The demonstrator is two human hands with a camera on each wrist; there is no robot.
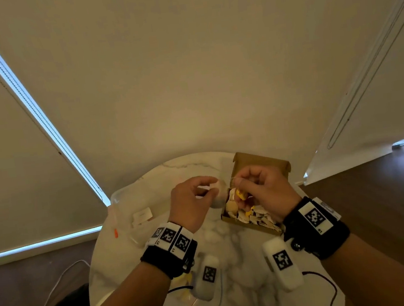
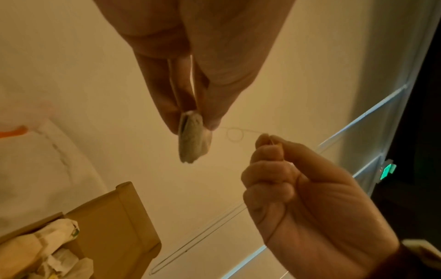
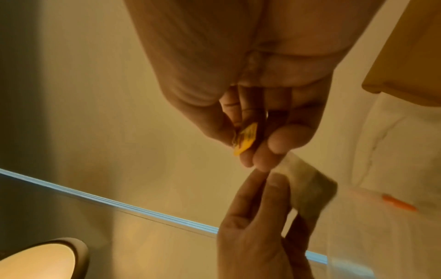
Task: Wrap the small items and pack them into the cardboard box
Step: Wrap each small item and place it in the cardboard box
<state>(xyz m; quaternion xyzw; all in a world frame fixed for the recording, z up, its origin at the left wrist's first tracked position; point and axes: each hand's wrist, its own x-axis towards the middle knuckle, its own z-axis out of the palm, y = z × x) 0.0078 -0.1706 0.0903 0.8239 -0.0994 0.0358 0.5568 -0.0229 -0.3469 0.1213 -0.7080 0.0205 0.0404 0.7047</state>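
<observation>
My left hand (image 1: 208, 190) pinches a small pale tea bag (image 2: 194, 137) by its top edge, so that it hangs above the round marble table (image 1: 133, 263). My right hand (image 1: 238, 186) is curled, pinching the bag's thin string (image 2: 235, 134), with the yellow paper tag (image 3: 245, 138) held between its fingers. The two hands are close together, just left of the open cardboard box (image 1: 261, 164). Several tea bags (image 1: 252, 216) with yellow tags lie inside the box, partly hidden by my right hand.
A clear plastic bag with an orange zip (image 1: 116, 232) and small white labels (image 1: 142, 214) lies on the table's left side. White marker blocks (image 1: 208, 276) and cables rest near the front edge. Walls and window blinds close in behind the table.
</observation>
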